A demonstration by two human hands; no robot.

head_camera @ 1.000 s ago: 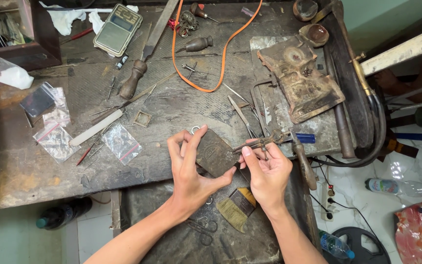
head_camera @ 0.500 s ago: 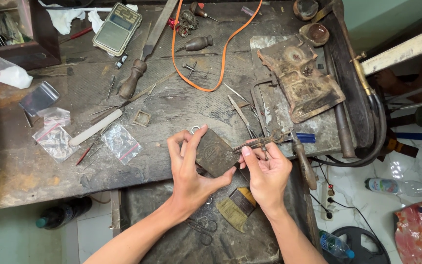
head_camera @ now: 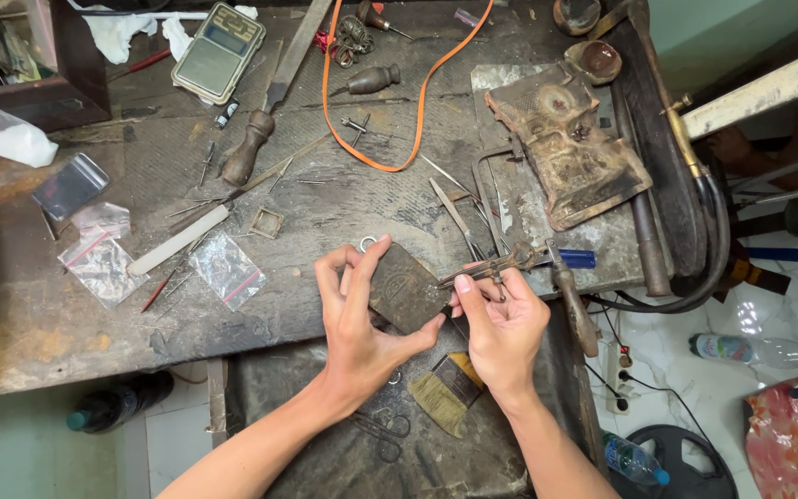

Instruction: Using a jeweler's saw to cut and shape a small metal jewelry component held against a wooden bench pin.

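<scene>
Hardly any shift since: left hand (head_camera: 359, 319) clamped around dark block (head_camera: 405, 288), right hand (head_camera: 501, 319) pinching pliers (head_camera: 496, 267) (fingers closed).

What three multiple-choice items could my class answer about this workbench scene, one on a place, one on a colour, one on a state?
1. Where does the brush lie?
A. On the dark cloth below the hands
B. Beside the digital scale
C. On the floor by the bottles

2. What colour is the cord that loops across the workbench?
A. Green
B. Orange
C. White

3. How is the dark flat block held?
A. It lies untouched on the bench
B. The right hand alone lifts it
C. The left hand grips it at its edges

Answers:
1. A: the brush rests on the cloth just under the right hand.
2. B: the cord is bright orange against the grey bench.
3. C: the left thumb and fingers clasp the block, while the right hand holds a thin metal tool against its edge.
</scene>
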